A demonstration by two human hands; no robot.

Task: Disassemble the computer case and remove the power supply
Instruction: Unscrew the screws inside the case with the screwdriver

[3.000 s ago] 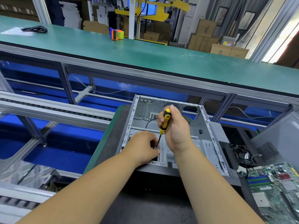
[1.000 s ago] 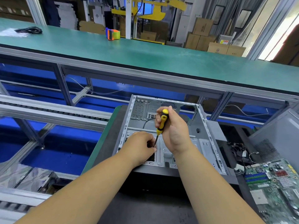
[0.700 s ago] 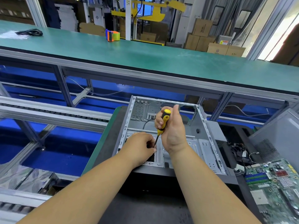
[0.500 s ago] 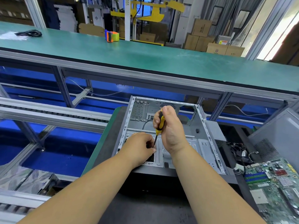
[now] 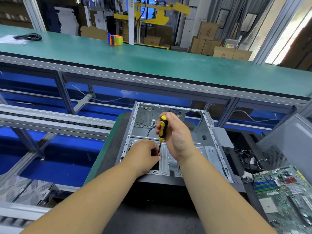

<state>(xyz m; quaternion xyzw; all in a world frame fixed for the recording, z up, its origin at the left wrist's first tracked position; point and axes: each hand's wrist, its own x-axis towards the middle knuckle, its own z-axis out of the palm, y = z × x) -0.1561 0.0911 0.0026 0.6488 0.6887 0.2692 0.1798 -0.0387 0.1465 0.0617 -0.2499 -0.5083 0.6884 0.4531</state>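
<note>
An open grey computer case (image 5: pixel 211 132) lies on its side on the dark mat in front of me, its inside largely bare. My right hand (image 5: pixel 177 137) grips the yellow-and-black handle of a screwdriver (image 5: pixel 162 128), held nearly upright with its shaft pointing down into the case's near section. My left hand (image 5: pixel 143 156) rests on the drive-bay metal, its fingers curled around the lower shaft at the tip. The tip and whatever it touches are hidden by my left fingers. No power supply is visible inside the case.
A green motherboard (image 5: pixel 285 191) lies at the right, with loose black cables (image 5: pixel 249 159) and a grey case panel (image 5: pixel 287 141) behind it. A long green bench (image 5: pixel 152 65) crosses beyond, bearing a tape dispenser (image 5: pixel 115 40) and a coiled black cable (image 5: pixel 28 37). Conveyor rails (image 5: pixel 50 119) run left.
My right hand has turned the screwdriver handle back and forth in place; the yellow handle shows more than half a second ago. My left hand has stayed at the shaft's tip.
</note>
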